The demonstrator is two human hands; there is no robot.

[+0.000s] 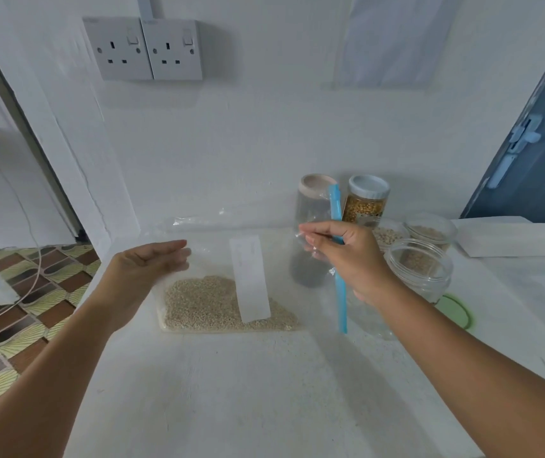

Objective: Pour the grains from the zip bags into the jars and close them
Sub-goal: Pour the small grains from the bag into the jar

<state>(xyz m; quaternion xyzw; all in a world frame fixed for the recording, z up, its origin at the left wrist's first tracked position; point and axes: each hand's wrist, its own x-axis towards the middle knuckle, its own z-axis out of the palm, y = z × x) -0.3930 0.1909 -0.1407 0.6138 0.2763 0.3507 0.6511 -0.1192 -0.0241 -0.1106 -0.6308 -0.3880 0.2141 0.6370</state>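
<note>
A clear zip bag of pale grain (228, 302) with a white label strip lies flat on the white table (231, 391). My left hand (145, 262) hovers over its left top corner with fingers straight. My right hand (347, 252) pinches an empty clear zip bag with a blue zip strip (340, 292), held upright above the table. Behind it an open clear jar (420, 269) holds some grain. A green lid (456, 309) lies beside that jar.
At the back stand a tall grey jar with a pink lid (310, 226), a jar of yellow-brown grain with a blue lid (365, 203) and two more open jars (429, 231). A white box (515, 239) lies at right. The table's left edge drops to a tiled floor.
</note>
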